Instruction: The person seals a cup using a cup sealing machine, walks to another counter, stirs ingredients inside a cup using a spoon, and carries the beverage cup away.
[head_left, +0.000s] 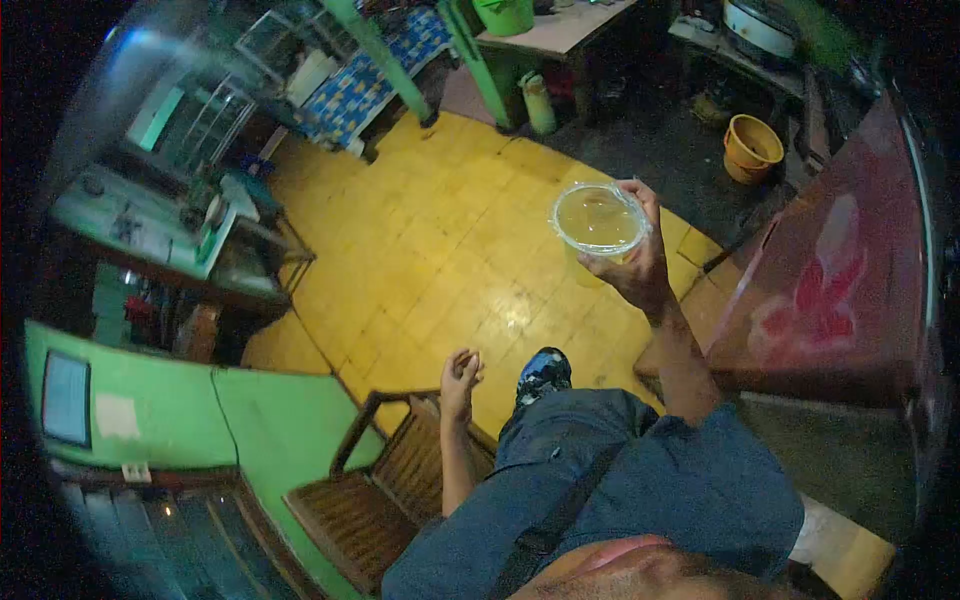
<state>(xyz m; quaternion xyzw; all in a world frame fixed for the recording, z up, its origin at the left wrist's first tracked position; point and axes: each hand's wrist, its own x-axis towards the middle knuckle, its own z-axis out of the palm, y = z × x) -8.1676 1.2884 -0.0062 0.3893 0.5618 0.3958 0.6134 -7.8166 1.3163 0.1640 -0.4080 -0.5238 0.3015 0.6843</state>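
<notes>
My right hand (640,255) is closed around the side of a round, see-through bowl (598,218) with clear plastic stretched over its top, held out in front of me above the floor. Shiny creases run along the bowl's rim; what it contains, if anything, I cannot make out. Lower and to the left, my left hand (461,378) hangs in the air beside my body, its fingers loosely bent and a little apart, with nothing visible in them. A wooden chair (400,485) is the nearest thing to it.
Yellow tiles (420,240) cover the floor ahead. An orange bucket (752,150) stands on the dark floor at the upper right. A reddish panel (820,280) rises on my right, a green wall (280,420) on my left. A cluttered table (130,225) is at the left.
</notes>
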